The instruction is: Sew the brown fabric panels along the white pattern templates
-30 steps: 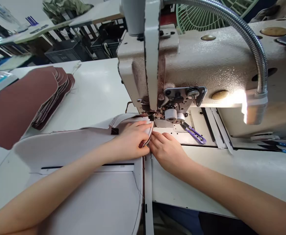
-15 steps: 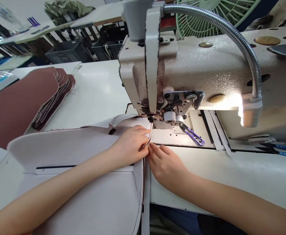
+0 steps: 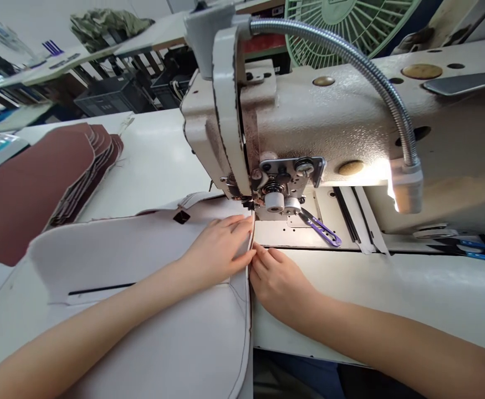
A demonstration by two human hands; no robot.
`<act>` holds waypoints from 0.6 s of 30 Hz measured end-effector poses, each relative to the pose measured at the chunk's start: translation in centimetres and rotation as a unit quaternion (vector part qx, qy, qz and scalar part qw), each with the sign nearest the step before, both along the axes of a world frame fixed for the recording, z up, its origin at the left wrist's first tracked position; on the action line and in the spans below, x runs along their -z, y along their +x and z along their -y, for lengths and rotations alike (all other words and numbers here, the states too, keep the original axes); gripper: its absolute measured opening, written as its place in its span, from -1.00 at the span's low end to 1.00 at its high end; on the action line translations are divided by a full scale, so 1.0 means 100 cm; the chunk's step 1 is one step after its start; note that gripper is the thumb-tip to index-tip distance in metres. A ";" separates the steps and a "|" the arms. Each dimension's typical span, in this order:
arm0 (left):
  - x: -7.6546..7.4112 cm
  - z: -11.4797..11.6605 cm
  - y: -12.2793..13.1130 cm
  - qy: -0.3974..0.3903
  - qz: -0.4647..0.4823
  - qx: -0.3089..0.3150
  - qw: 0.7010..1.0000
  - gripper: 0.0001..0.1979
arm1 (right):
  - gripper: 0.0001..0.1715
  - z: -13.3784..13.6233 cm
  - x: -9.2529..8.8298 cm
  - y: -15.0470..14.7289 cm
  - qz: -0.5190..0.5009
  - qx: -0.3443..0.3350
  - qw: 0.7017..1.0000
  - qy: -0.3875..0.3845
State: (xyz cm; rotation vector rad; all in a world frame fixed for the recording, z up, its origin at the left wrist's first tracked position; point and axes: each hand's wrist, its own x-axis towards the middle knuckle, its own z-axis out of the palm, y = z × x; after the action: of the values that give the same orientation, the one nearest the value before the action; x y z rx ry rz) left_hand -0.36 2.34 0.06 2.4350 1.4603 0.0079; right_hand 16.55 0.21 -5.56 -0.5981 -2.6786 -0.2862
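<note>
A large pale fabric panel point(image 3: 175, 343) with a dark stitched edge lies under the sewing machine's needle area point(image 3: 250, 205). My left hand point(image 3: 215, 249) rests flat on it beside the needle, thumb apart from the fingers, fingertips at the edge. Just below, my right hand point(image 3: 281, 282) pinches the panel's edge between closed fingers. A black diamond-shaped mark point(image 3: 181, 216) and a dark slit point(image 3: 101, 288) show on the panel. Purple thread snips point(image 3: 323, 230) lie on the machine bed, right of the needle.
A stack of brown fabric pieces point(image 3: 38, 183) lies at the left of the white table point(image 3: 154, 144). Blue-handled scissors point(image 3: 475, 250) lie at the right. A bendy lamp point(image 3: 406, 185) lights the bed. Behind stand a green fan point(image 3: 350, 33) and a grey crate point(image 3: 109, 100).
The panel has shifted, its right edge now straighter along the needle line. My left thumb has spread away from its fingers. The view has swung slightly, moving the machine leftward in the picture.
</note>
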 end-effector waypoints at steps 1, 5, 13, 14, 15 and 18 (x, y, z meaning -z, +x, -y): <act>-0.003 0.005 -0.002 -0.009 -0.021 0.009 1.000 -0.60 | -0.70 0.005 -0.001 0.000 -0.004 -0.005 1.000 -0.003; -0.005 0.022 -0.010 -0.039 -0.064 0.057 0.996 -0.52 | -0.66 0.020 -0.004 -0.001 -0.021 -0.011 1.000 0.002; -0.016 0.037 -0.012 -0.136 -0.029 0.067 0.988 -0.43 | -0.64 0.017 -0.002 -0.002 0.008 0.004 1.000 0.000; -0.020 0.041 -0.010 -0.157 -0.026 0.067 0.985 -0.36 | -0.64 0.016 -0.001 -0.002 0.010 0.009 1.000 -0.004; -0.024 0.046 -0.007 -0.177 -0.026 0.064 0.982 -0.22 | -0.64 0.015 0.000 -0.002 0.010 0.012 1.000 -0.009; -0.028 0.057 -0.001 -0.198 -0.045 0.040 0.978 0.09 | -0.62 0.014 0.002 -0.003 -0.001 0.025 0.999 -0.021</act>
State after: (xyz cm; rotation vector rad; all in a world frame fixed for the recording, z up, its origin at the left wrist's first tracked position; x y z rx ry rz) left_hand -0.44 -3.36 2.85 2.1850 1.2557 -0.3778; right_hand 16.24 -1.21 -5.76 -0.6790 -2.6758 -0.2446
